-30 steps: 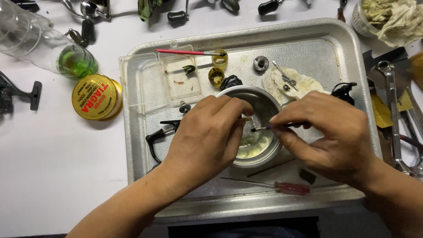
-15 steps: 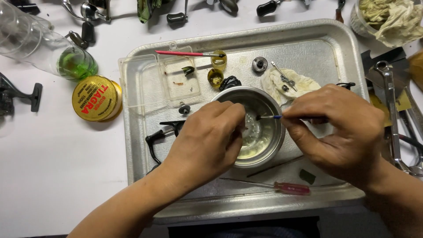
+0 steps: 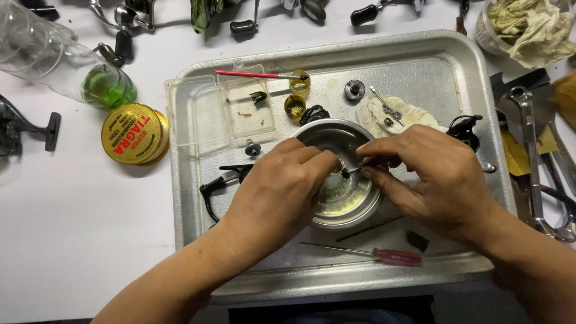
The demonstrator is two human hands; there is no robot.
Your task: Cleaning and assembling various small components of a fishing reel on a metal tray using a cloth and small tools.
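Both hands work over a small steel bowl that sits in the middle of a metal tray. My left hand has its fingers pinched on a small part over the bowl; the part itself is hidden by the fingertips. My right hand grips a thin metal tool whose tip points left at the left fingertips. The bowl holds a little cloudy liquid.
In the tray lie a red-handled screwdriver, a red brush, a clear plastic box, small yellow caps, a black disc, a stained cloth and black reel parts. Outside it: a yellow round tin, a clear bottle with green liquid, wrenches at right.
My right hand has moved left and down, bringing the thin tool's tip to the left fingertips over the bowl. The left hand stays nearly in place.
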